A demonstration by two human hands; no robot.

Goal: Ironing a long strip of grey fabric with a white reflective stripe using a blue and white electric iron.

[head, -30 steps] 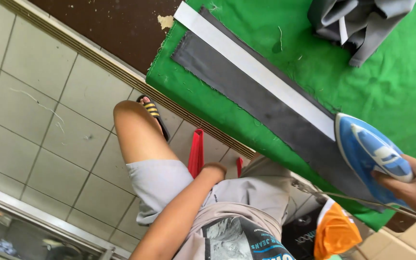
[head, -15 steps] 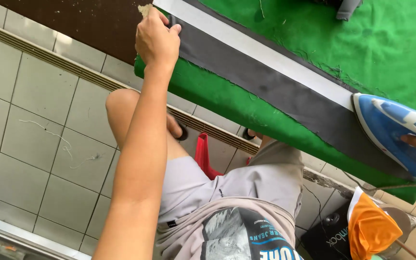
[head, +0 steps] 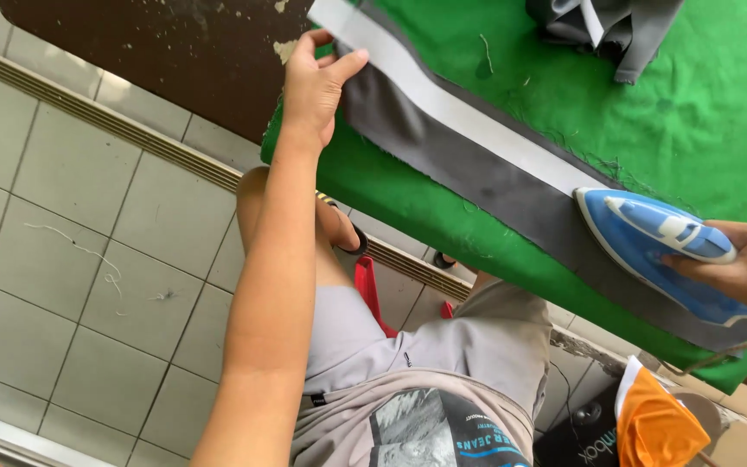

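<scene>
Green cloth point(head: 719, 130) covers the ironing surface above a tiled floor point(head: 62, 259). On it lies a long grey fabric strip point(head: 469, 177) with a white band point(head: 477, 130) along its far edge. Left hand point(head: 313, 86), fingers closed on the strip's far end, holds it taut. Right hand point(head: 741, 268) grips a blue iron point(head: 659, 251) resting on the strip's near end. Likely risk: an iron held too long in one place would scorch the fabric; slack at the left hand would press in creases.
</scene>
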